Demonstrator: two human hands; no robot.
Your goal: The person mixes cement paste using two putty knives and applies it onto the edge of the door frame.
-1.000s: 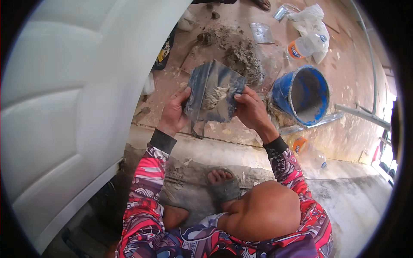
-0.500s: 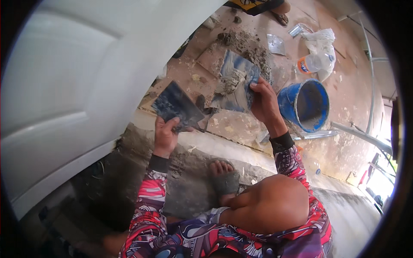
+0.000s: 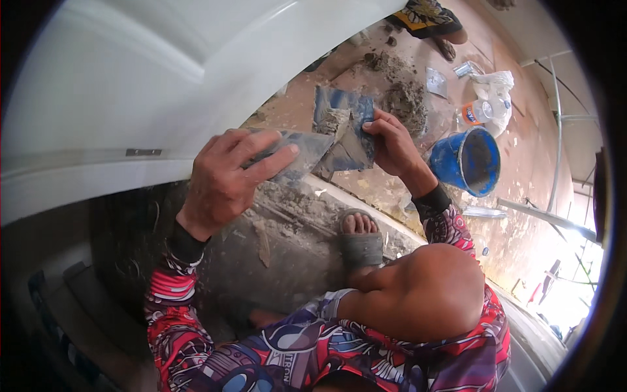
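Observation:
My left hand (image 3: 225, 176) grips a flat, dark-blue scraper plate (image 3: 302, 149), fingers over its top. In my right hand (image 3: 396, 147) is a square blue sheet (image 3: 357, 104), pinched by its right edge and smeared with grey paste. A thick lump of this paste (image 3: 334, 123) lies on the sheet. The scraper plate's edge meets the paste, or hangs just over it; I cannot tell which. To the right of my right hand stands a blue bucket (image 3: 447, 162), grey residue coating its inside.
A white panelled door (image 3: 130, 98) fills the upper left. Beyond my hands are a heap of grey mortar (image 3: 401, 91), a metal sheet (image 3: 436, 83), a plastic bottle (image 3: 477, 112) and a white sack (image 3: 501, 85). Another person's foot (image 3: 445, 49) is at the top. Metal bars (image 3: 555, 130) stand right.
My left hand has turned over and brought the scraper plate right, to the paste on the sheet. The sheet is tilted differently in my right hand. The view has shifted, with more door showing.

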